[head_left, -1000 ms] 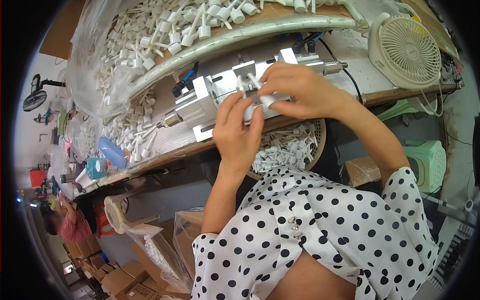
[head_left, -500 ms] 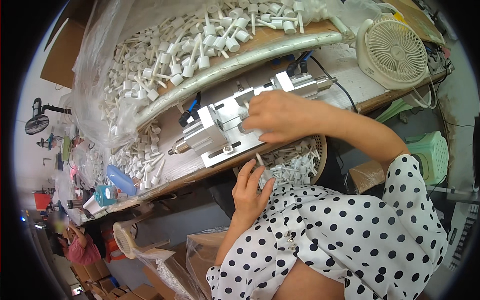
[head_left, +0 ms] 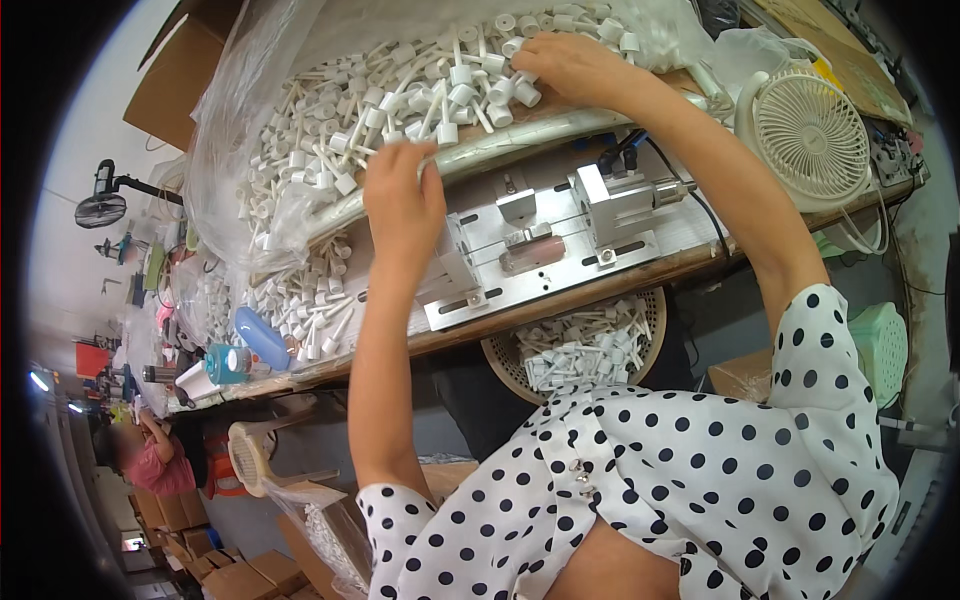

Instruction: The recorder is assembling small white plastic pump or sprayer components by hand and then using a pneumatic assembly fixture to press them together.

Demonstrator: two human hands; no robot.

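My right hand [head_left: 572, 68] reaches into the far side of a heap of white stemmed caps [head_left: 390, 100]. Its fingers are bent, the tips closed against one white cap [head_left: 513, 47]. My left hand [head_left: 403, 205] is raised at the heap's near edge, over the left end of a metal fixture. Motion smears its fingertips, so what they touch cannot be told. The metal fixture [head_left: 540, 285] has two end blocks and a small block at the back. A pinkish, shiny rounded piece [head_left: 535, 255] sits in its middle, with neither hand touching it.
A rolled plastic edge [head_left: 540, 130] borders the heap. Below the table edge, a round basket [head_left: 655, 330] holds many similar white pieces. A cream fan [head_left: 808, 135] stands right; a blue case [head_left: 262, 338] and more loose caps lie left. Another person [head_left: 160, 460] is far left.
My right hand has left the fixture for the far side of the heap. My left hand has risen from beside the basket, where it held a white stemmed cap, to the heap's near edge.
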